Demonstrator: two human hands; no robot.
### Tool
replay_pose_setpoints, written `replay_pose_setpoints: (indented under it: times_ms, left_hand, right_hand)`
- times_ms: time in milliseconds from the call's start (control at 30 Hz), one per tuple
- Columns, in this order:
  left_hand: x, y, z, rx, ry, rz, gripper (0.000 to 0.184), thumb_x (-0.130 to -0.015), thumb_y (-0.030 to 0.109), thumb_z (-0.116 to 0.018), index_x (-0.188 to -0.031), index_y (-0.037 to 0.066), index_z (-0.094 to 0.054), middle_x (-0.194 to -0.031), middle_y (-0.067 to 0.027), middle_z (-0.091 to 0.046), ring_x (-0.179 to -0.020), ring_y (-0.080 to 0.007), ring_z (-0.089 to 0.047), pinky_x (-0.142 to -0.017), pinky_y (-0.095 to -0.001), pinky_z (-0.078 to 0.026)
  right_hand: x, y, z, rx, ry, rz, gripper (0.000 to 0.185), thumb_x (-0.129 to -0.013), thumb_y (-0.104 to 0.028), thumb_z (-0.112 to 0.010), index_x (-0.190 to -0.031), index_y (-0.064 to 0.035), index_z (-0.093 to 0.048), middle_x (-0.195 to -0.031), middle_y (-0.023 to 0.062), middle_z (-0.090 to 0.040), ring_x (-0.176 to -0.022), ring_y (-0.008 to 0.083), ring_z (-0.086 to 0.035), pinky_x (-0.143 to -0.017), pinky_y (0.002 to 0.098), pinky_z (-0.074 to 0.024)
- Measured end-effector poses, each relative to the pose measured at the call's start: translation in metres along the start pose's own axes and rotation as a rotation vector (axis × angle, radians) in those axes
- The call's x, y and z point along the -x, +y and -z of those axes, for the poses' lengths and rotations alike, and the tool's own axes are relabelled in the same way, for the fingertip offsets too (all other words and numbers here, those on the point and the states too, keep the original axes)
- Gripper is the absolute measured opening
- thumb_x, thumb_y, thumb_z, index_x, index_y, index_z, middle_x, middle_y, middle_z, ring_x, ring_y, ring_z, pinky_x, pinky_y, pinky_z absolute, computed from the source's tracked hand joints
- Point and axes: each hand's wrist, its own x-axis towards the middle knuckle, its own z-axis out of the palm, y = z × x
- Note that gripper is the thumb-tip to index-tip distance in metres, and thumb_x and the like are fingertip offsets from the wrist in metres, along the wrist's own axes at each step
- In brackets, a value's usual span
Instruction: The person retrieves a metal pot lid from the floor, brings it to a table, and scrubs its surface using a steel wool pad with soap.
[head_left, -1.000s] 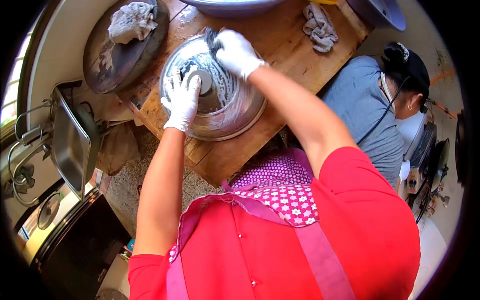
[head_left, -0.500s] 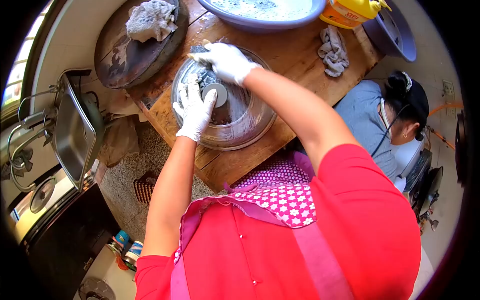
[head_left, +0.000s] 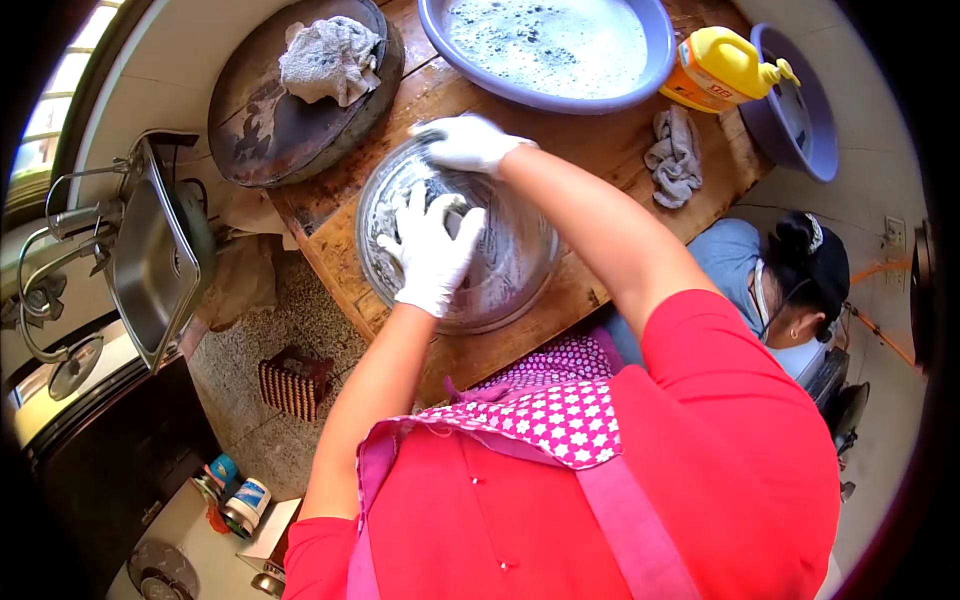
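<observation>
A round glass pot lid [head_left: 505,250] with soapy streaks lies on the wooden table [head_left: 335,250]. My left hand [head_left: 432,245], in a white glove, rests on the lid with its fingers spread, largely covering the round knob. My right hand [head_left: 468,143], also gloved, is at the lid's far rim. Its fingers are curled over a dark grey scouring pad [head_left: 430,136], of which only a small part shows.
Behind the lid stand a purple basin [head_left: 660,55] of suds, a yellow detergent bottle [head_left: 715,70] and a grey cloth [head_left: 675,160]. A thick round board [head_left: 250,120] bears another cloth [head_left: 330,60]. A person [head_left: 735,260] is low at the right; a sink [head_left: 150,260] is left.
My right hand has moved along the lid's far edge with the scouring pad. The left hand's fingers have spread wider over the knob. The whole view has shifted slightly.
</observation>
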Motion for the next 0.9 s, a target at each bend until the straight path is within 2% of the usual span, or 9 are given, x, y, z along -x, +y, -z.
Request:
replay_pose_setpoints:
  times_ms: [133, 267, 400, 467, 533, 600, 733, 833, 900]
  left_hand:
    - [-0.009, -0.02, -0.023, -0.195, 0.269, -0.287, 0.027, -0.076, 0.036, -0.07, -0.09, 0.013, -0.069, -0.133, -0.0181, -0.053, -0.13, -0.0376, -0.041, -0.109, -0.0616, -0.011]
    - [0.0, -0.025, -0.019, -0.139, 0.31, -0.358, 0.019, -0.073, 0.028, -0.071, -0.084, 0.013, -0.069, -0.124, -0.0148, -0.061, -0.127, -0.0391, -0.045, -0.11, -0.062, -0.012]
    - [0.001, -0.03, -0.018, -0.043, 0.376, -0.423, 0.014, -0.07, 0.021, -0.072, -0.082, 0.015, -0.068, -0.112, -0.0095, -0.065, -0.122, -0.039, -0.051, -0.11, -0.0638, -0.015]
    - [0.0, -0.031, -0.015, -0.015, 0.369, -0.479, 0.015, -0.069, 0.021, -0.072, -0.083, 0.015, -0.068, -0.11, -0.0084, -0.066, -0.121, -0.0392, -0.052, -0.11, -0.0642, -0.016]
    - [-0.003, -0.031, -0.013, -0.015, 0.381, -0.479, 0.016, -0.069, 0.02, -0.072, -0.084, 0.015, -0.068, -0.109, -0.008, -0.065, -0.119, -0.0388, -0.053, -0.11, -0.0643, -0.016]
    - [0.0, -0.031, -0.016, -0.007, 0.374, -0.482, 0.018, -0.069, 0.02, -0.072, -0.085, 0.014, -0.068, -0.107, -0.0073, -0.065, -0.117, -0.0381, -0.054, -0.11, -0.0644, -0.016]
    - [0.002, -0.032, -0.019, 0.017, 0.376, -0.441, 0.019, -0.068, 0.019, -0.071, -0.085, 0.013, -0.068, -0.106, -0.0072, -0.065, -0.116, -0.0359, -0.053, -0.111, -0.0645, -0.015]
    - [-0.001, -0.031, -0.015, -0.002, 0.372, -0.461, 0.018, -0.068, 0.02, -0.071, -0.085, 0.015, -0.068, -0.106, -0.006, -0.065, -0.119, -0.0365, -0.053, -0.111, -0.0657, -0.013]
    - [-0.001, -0.033, -0.017, 0.048, 0.407, -0.473, 0.018, -0.068, 0.022, -0.072, -0.084, 0.016, -0.068, -0.104, -0.0052, -0.066, -0.117, -0.0382, -0.056, -0.11, -0.067, -0.013]
  right_hand:
    - [-0.04, -0.047, -0.015, 0.262, -0.209, -0.045, 0.046, -0.083, -0.035, -0.052, -0.128, -0.026, -0.061, -0.125, 0.0098, -0.063, -0.114, 0.033, -0.06, -0.101, 0.0389, -0.045]
    - [0.035, 0.02, 0.008, -0.315, 0.056, -0.046, 0.05, -0.08, -0.023, -0.051, -0.126, -0.0037, -0.059, -0.124, 0.0206, -0.062, -0.115, 0.0322, -0.06, -0.101, 0.0377, -0.0442]
    - [0.11, 0.052, -0.003, -0.155, 0.282, -0.351, 0.048, -0.08, -0.022, -0.053, -0.124, -0.0052, -0.06, -0.121, 0.0226, -0.062, -0.114, 0.0342, -0.059, -0.101, 0.0385, -0.0431]
    - [0.066, 0.062, -0.004, -0.119, 0.274, -0.17, 0.043, -0.08, -0.02, -0.053, -0.119, -0.0047, -0.063, -0.116, 0.0229, -0.064, -0.112, 0.0358, -0.06, -0.098, 0.0402, -0.0447]
    - [-0.001, 0.032, -0.004, -0.271, -0.009, -0.082, 0.034, -0.086, -0.023, -0.05, -0.106, -0.0023, -0.067, -0.103, 0.0239, -0.067, -0.101, 0.0385, -0.064, -0.088, 0.0417, -0.0497]
    - [-0.055, -0.024, -0.014, 0.226, -0.183, -0.003, 0.028, -0.085, -0.024, -0.055, -0.096, -0.0033, -0.072, -0.097, 0.0221, -0.069, -0.091, 0.0376, -0.068, -0.082, 0.043, -0.0528]
    - [-0.078, -0.074, -0.074, 0.462, -0.354, 0.215, 0.032, -0.084, -0.025, -0.055, -0.101, -0.0038, -0.072, -0.098, 0.0191, -0.071, -0.094, 0.0352, -0.068, -0.085, 0.0422, -0.0527]
    - [-0.063, -0.029, -0.032, 0.352, -0.229, 0.032, 0.024, -0.084, -0.022, -0.057, -0.096, -0.0076, -0.073, -0.096, 0.0198, -0.07, -0.092, 0.0342, -0.069, -0.083, 0.042, -0.0533]
    - [-0.02, 0.013, 0.008, -0.117, -0.167, -0.155, 0.025, -0.087, -0.02, -0.055, -0.094, -0.0014, -0.069, -0.095, 0.0224, -0.069, -0.089, 0.0363, -0.068, -0.08, 0.0423, -0.0526]
